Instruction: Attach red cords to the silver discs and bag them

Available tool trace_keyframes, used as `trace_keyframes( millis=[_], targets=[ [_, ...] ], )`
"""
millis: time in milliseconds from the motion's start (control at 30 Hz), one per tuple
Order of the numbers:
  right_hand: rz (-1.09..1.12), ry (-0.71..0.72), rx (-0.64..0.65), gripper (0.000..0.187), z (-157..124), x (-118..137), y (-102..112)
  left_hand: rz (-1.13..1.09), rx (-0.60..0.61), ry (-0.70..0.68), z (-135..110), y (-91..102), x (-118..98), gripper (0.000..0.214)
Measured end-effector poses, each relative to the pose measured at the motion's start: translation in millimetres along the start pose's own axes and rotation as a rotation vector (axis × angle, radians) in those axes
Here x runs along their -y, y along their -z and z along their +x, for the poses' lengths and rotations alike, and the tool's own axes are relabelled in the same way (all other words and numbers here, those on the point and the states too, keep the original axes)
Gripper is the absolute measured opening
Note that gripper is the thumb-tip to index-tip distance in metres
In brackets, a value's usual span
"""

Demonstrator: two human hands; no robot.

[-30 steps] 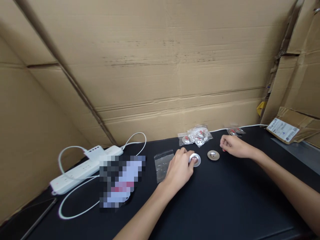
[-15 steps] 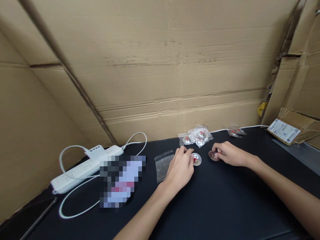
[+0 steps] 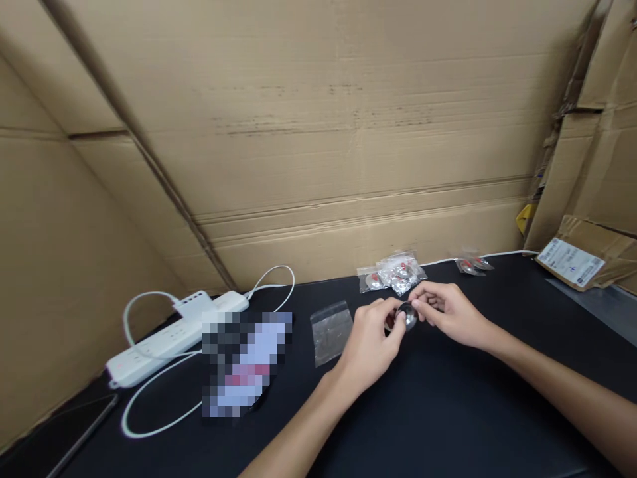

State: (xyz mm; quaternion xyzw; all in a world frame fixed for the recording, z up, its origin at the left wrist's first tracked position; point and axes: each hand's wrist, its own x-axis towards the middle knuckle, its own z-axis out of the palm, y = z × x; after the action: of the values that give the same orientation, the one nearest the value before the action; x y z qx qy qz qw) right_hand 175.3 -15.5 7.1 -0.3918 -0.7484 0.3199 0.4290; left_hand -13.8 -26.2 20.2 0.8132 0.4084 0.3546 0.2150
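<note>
In front of me, my left hand [image 3: 375, 335] is closed around a small silver finger cymbal [image 3: 411, 317], its thumb on the rounded face. A reddish part shows behind the thumb; whether a second cymbal sits there is hidden. My right hand [image 3: 445, 312] meets the cymbal's right edge with thumb and forefinger pinched together, the other fingers curled in. What that pinch holds is too small to make out. Left of my left hand, a clear zip bag [image 3: 332, 334] lies flat on the black table [image 3: 448, 411].
Behind my hands lies a pile of bagged cymbals [image 3: 399, 271] with red parts; more bagged cymbals [image 3: 470, 265] lie farther right. A white power strip [image 3: 149, 355] with a looping cable and a blurred-out object [image 3: 249, 365] are at left. Cardboard walls [image 3: 318, 133] enclose the table.
My left hand has lifted the cymbal that lay on the table. My right hand has moved left, bringing its cymbal to my left hand, and the two hands now meet.
</note>
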Motion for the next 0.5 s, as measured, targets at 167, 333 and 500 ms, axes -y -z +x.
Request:
trace_keyframes(
  millis=[167,333,500],
  targets=[
    [0.224,-0.079,-0.093,0.027,3,-4,-1,-0.263,-0.048,0.197,6,-0.7,15,0.018],
    [0.082,0.011,-0.230,0.026,5,-3,3,-0.450,-0.075,0.305,10,0.3,16,0.016],
    [0.191,-0.043,-0.275,0.026,4,7,2,-0.504,-0.078,0.354,10,-0.9,15,0.017]
  ],
)
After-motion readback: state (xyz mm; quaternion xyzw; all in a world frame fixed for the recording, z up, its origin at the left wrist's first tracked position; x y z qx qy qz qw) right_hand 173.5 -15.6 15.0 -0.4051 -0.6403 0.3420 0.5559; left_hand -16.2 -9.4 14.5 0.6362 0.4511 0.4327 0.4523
